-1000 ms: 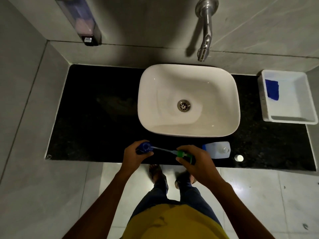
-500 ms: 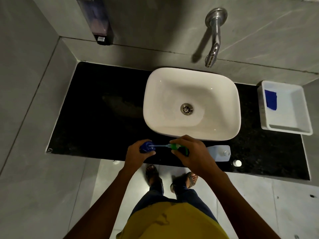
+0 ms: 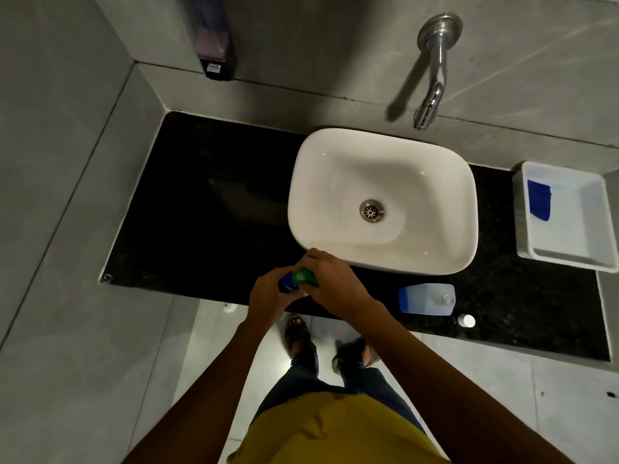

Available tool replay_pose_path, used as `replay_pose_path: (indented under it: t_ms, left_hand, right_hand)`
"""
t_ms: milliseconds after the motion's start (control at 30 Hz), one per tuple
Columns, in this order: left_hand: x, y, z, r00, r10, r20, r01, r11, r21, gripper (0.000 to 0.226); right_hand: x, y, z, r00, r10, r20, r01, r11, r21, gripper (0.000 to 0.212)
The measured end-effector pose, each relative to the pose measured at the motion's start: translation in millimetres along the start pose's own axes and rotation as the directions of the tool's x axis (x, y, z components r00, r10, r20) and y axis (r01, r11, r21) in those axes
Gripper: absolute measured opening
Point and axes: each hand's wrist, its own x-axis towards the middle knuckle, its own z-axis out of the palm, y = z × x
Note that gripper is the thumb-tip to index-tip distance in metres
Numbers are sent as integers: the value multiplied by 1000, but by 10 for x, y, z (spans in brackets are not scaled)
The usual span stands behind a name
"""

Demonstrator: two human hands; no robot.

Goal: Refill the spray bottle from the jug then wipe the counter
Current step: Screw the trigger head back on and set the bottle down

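Observation:
My left hand [image 3: 268, 296] grips the blue spray bottle [image 3: 287, 285] at the counter's front edge, just left of the basin. My right hand [image 3: 330, 279] is closed on the green spray head [image 3: 304, 276], which sits on top of the bottle's mouth. Most of the bottle is hidden by my fingers. The clear jug [image 3: 427, 299] stands uncapped on the black counter [image 3: 201, 212] to the right of my hands. Its small white cap [image 3: 466, 320] lies beside it near the front edge. A blue cloth [image 3: 539, 205] lies in the white tray [image 3: 599, 226] at the far right.
A white basin [image 3: 335, 155] takes up the counter's middle, under a wall tap [image 3: 432, 85]. A soap dispenser [image 3: 214, 38] hangs on the wall at the back left. Grey tiled walls close in the counter on the left and behind. My feet stand below the front edge.
My right hand has brought the green spray head leftward onto the bottle; its dip tube, seen stretched between my hands before, is out of sight now. The camera has shifted.

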Motion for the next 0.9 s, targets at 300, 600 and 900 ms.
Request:
replay_pose_path:
  t_ms: [300,600,900]
  left_hand:
    - [18,-11,-34,999,42,12,-43,998,41,55]
    - [5,-21,-38,999,33,22,-33,999,12,41]
    - [14,-36,-44,998,56,39,-59,994,88,54]
  right_hand:
    - [95,-15,175,1000,9,15,-8,998,-56,32]
    - [74,-25,372,969,149,-197,-196,948,-250,55]
    - [-266,-6,448,978,167,-123,-128,953,276,75]
